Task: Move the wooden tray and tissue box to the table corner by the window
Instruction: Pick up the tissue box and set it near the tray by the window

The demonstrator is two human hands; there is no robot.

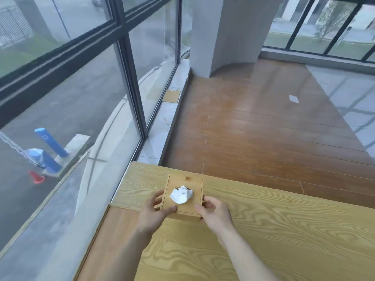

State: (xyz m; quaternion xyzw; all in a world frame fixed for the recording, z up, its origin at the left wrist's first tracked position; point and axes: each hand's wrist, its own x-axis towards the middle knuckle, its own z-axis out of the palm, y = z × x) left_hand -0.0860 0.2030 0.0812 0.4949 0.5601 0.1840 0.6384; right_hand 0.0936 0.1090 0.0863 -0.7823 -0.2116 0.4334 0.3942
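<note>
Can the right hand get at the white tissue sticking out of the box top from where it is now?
Probably yes. The right hand grips the right side of the tissue box, and the tissue stands uncovered in the top opening. The left hand holds the other side, its thumb on the lid's near edge, short of the tissue.

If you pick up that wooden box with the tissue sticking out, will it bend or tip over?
The tissue box looks like stiff wood with flat sides, so it probably won't bend. It is low and squarish, so it likely won't tip or roll. The left hand and right hand grip opposite sides. The white tissue is floppy.
</note>
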